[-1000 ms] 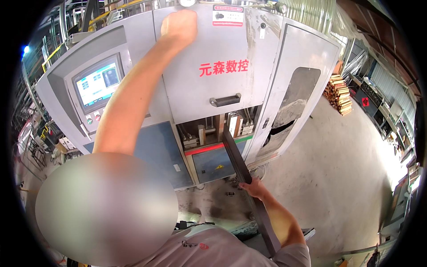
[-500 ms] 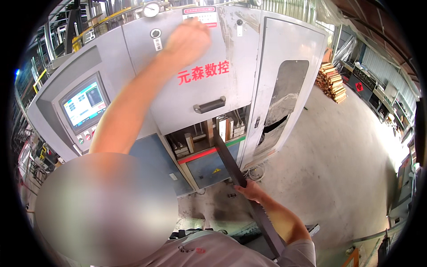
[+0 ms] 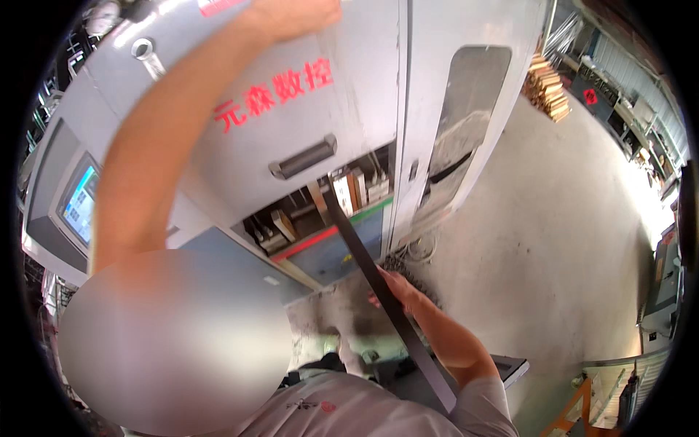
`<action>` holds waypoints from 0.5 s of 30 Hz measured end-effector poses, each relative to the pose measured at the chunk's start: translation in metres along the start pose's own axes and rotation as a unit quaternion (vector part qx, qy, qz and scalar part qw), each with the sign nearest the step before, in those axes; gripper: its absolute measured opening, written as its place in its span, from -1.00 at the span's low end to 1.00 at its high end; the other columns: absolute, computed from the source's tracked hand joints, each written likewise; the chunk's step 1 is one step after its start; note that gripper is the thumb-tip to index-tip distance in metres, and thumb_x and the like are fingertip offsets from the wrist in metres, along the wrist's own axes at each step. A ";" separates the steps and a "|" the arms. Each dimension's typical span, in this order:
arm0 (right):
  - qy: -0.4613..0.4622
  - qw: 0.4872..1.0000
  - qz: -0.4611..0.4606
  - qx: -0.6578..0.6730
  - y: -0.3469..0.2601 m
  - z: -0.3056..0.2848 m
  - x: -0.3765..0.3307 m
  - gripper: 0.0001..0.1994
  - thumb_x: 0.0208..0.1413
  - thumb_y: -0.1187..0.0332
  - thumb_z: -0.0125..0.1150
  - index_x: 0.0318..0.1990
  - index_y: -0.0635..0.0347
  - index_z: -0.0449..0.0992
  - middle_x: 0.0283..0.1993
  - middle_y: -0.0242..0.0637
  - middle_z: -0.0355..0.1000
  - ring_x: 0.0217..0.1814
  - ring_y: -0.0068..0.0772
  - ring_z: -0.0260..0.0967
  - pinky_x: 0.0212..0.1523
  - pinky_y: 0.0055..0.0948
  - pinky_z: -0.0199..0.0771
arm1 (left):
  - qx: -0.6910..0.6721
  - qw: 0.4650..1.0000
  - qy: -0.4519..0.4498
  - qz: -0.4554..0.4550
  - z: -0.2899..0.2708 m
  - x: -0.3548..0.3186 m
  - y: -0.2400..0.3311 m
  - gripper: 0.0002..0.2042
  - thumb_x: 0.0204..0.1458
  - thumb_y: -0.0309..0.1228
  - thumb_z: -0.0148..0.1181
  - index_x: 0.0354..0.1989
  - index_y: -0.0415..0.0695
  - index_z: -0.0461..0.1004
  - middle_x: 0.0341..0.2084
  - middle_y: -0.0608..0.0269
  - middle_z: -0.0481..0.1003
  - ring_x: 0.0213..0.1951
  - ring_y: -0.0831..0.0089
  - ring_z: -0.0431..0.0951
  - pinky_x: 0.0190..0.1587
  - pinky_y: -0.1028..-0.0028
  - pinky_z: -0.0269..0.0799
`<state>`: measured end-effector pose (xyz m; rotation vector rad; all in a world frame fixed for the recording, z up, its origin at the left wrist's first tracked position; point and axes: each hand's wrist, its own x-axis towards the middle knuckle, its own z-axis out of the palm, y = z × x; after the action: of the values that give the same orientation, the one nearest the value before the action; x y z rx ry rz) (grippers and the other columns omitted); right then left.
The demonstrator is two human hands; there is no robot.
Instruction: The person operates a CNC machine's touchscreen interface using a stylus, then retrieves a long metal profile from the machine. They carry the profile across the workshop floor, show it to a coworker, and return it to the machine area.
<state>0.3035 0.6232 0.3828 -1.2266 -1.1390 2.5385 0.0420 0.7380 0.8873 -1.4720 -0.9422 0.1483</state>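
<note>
One long dark strip (image 3: pixel 378 280), probably metal.

Bright daylight from the right, fisheye-bent edges, blurred patch lower left

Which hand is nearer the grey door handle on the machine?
Left. The left hand is pressed on the grey door panel above the door handle. The right hand is lower, gripping the long dark bar below the opening.

A glowing blue-and-white control screen (image 3: pixel 79 204) sits in the grey machine's angled left panel. Red lettering (image 3: pixel 275 95) runs across the machine's upper door. A red-edged label (image 3: pixel 218 6) shows at the top edge.
</note>
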 end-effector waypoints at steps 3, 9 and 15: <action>-0.065 0.994 -0.078 -0.042 0.007 0.004 0.058 -0.52 0.33 -0.06 -0.13 0.00 0.24 0.36 -0.33 -0.08 0.47 -0.40 -0.20 0.53 -0.44 -0.27 0.61 | 0.050 0.995 0.064 0.049 -0.020 -0.012 -0.013 -0.66 -0.03 -0.27 0.02 -0.35 -0.39 0.48 -0.28 -0.04 0.44 -0.12 0.15 0.40 0.01 0.25 0.32; -0.023 0.997 -0.046 -0.059 -0.035 0.022 0.085 -0.56 0.34 -0.01 -0.13 -0.05 0.26 0.33 -0.41 -0.05 0.45 -0.52 -0.19 0.50 -0.56 -0.24 0.56 | -0.116 0.993 0.012 -0.007 -0.009 -0.011 -0.006 -0.65 -0.08 -0.28 0.09 -0.33 -0.42 0.39 -0.31 -0.06 0.34 -0.13 0.09 0.37 -0.01 0.23 0.35; 0.036 0.981 -0.136 -0.134 -0.009 0.004 0.131 -0.51 0.31 -0.06 -0.08 -0.22 0.31 0.39 -0.57 -0.08 0.43 -0.67 -0.24 0.42 -0.69 -0.27 0.46 | -0.092 0.996 0.013 0.013 -0.004 -0.001 -0.002 -0.63 -0.07 -0.26 0.10 -0.34 -0.44 0.36 -0.27 -0.11 0.33 -0.11 0.06 0.37 0.01 0.22 0.36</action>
<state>0.2110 0.6784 0.3070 -1.1121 -1.5511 2.1790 0.0430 0.7336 0.8896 -1.6517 -0.9355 0.0631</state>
